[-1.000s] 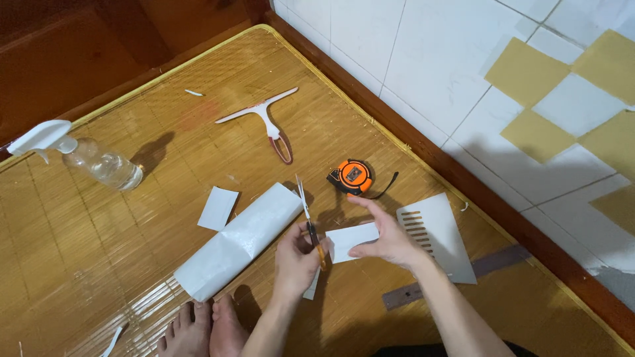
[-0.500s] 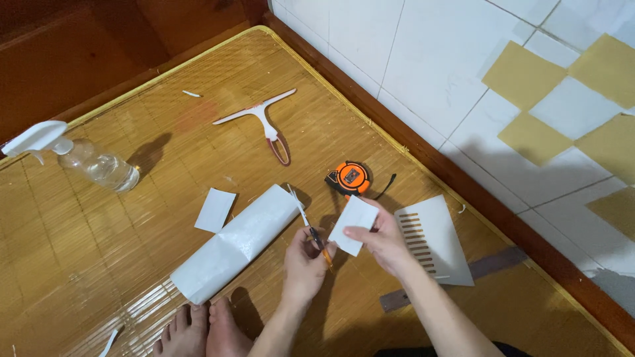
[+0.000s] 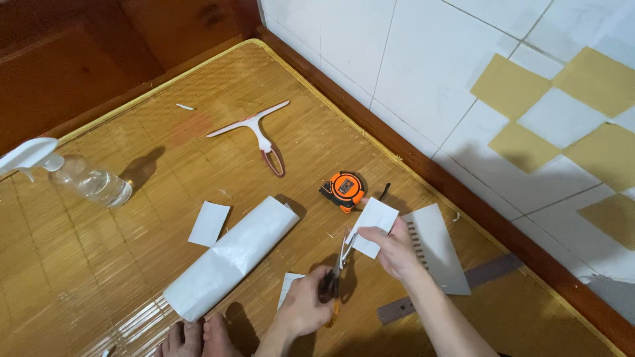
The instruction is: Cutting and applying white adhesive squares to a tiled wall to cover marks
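Bamboo mat [image 3: 99,264] covers the floor beside a tiled wall [image 3: 410,59]; on it the left hand [image 3: 305,305] is closed around scissors [image 3: 336,277], blades up at the edge of a paper piece [image 3: 372,225]; the right hand [image 3: 397,248] pinches that piece just above the mat, keeping it taut; near the piece lie a tape measure [image 3: 344,190], a toothed sheet [image 3: 433,248] and a white roll [image 3: 231,258].
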